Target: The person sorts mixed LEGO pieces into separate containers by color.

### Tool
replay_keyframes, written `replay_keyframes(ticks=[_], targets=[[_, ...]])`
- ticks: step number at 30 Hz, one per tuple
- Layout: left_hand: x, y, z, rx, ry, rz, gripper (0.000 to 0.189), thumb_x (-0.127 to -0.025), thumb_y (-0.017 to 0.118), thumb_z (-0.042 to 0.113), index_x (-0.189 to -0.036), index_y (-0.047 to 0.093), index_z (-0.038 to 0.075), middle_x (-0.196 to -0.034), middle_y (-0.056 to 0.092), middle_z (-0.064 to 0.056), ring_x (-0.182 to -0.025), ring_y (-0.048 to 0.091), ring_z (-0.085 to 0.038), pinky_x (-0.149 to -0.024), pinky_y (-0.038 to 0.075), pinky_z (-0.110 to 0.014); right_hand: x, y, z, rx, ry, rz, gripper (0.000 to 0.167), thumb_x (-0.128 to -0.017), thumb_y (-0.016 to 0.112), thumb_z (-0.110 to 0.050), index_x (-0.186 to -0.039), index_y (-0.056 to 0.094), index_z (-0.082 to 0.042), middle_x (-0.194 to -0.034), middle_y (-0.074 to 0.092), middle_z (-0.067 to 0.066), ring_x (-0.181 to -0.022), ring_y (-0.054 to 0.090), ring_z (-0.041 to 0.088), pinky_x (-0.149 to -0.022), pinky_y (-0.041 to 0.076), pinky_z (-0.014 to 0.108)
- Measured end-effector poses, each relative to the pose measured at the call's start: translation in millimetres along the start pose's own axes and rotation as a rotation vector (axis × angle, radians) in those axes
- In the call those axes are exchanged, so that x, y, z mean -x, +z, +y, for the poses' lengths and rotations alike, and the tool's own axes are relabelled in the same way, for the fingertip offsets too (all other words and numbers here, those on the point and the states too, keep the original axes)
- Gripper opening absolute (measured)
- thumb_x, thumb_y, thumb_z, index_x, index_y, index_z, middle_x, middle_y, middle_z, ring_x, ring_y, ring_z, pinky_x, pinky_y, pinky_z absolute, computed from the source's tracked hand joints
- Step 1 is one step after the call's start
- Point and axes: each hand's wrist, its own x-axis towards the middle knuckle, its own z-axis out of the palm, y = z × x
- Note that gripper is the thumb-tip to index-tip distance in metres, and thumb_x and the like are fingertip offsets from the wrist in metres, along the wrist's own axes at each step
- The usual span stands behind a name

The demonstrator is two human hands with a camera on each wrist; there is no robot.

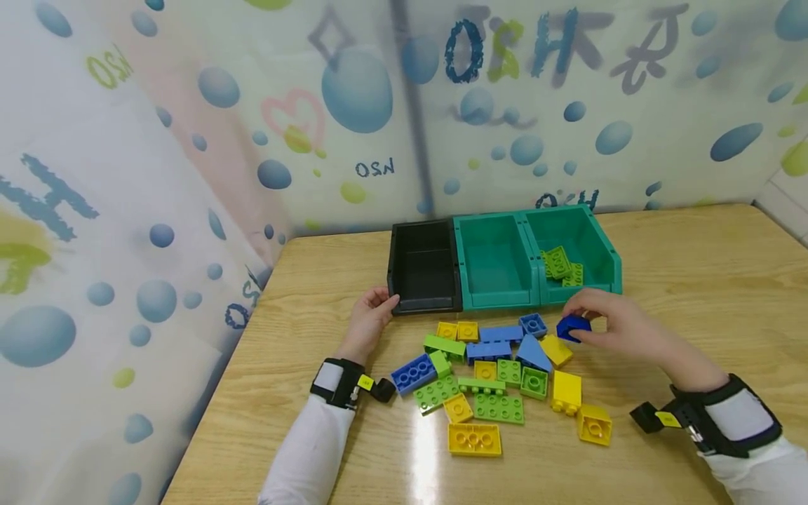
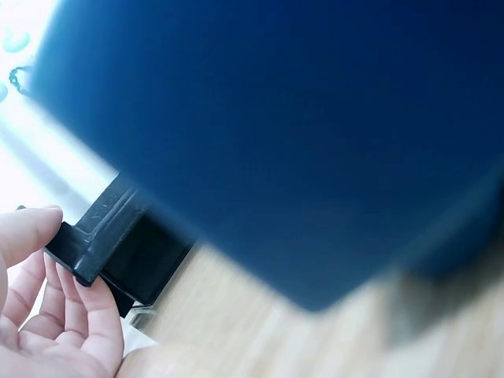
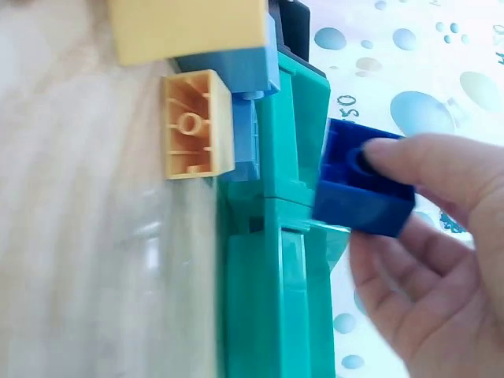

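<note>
A dark blue toy building block point(image 1: 573, 327) is pinched between the thumb and fingers of my right hand point(image 1: 615, 330), just in front of the right green bin point(image 1: 615, 270). In the right wrist view the block point(image 3: 366, 201) shows its hollow underside, with the thumb on it. My left hand point(image 1: 367, 319) holds the front left corner of the black bin point(image 1: 429, 305); the left wrist view has the thumb above the rim and fingers beneath. Several yellow, green and blue blocks, among them a yellow one point(image 1: 475, 440), lie loose on the table between the hands.
The middle green bin point(image 1: 499, 298) stands between the black bin and the right one. Lime green blocks point(image 1: 558, 264) lie inside the right bin. A patterned curtain point(image 1: 353, 175) hangs behind the wooden table point(image 1: 284, 337). A large blurred blue block point(image 2: 276, 142) fills much of the left wrist view.
</note>
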Motion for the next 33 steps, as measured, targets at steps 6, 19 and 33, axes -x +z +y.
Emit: replay_keyframes(ticks=[6, 19, 33], targets=[[-0.7, -0.9, -1.3, 0.006, 0.002, -0.001, 0.009, -0.09, 0.063, 0.008, -0.095, 0.055, 0.009, -0.082, 0.047, 0.003, -0.07, 0.044, -0.008, -0.06, 0.039, -0.018, -26.4, -5, 1, 0.061, -0.003, 0.09, 0.04, -0.065, 0.079, 0.009, -0.097, 0.063, -0.008, -0.093, 0.062, 0.0, -0.078, 0.052, 0.005, -0.066, 0.051, 0.027], [-1.9, -0.3, -2.7, 0.025, -0.009, -0.002, 0.01, -0.09, 0.062, 0.007, -0.094, 0.054, 0.012, -0.083, 0.047, 0.003, -0.068, 0.044, -0.008, -0.059, 0.039, -0.018, -82.0, 15, 0, 0.029, 0.185, 0.012, 0.025, -0.084, 0.069, -0.004, -0.108, 0.063, -0.001, -0.101, 0.063, 0.013, -0.089, 0.06, 0.025, -0.076, 0.053, 0.042], [-2.5, 1.0, -3.4, 0.038, 0.002, -0.004, 0.01, -0.09, 0.063, 0.007, -0.095, 0.054, 0.006, -0.081, 0.047, 0.004, -0.066, 0.044, -0.006, -0.057, 0.038, -0.017, -121.3, 42, 0, 0.203, 0.303, -0.242, 0.025, -0.091, 0.062, -0.011, -0.112, 0.063, 0.002, -0.103, 0.062, 0.018, -0.089, 0.061, 0.028, -0.075, 0.052, 0.04]])
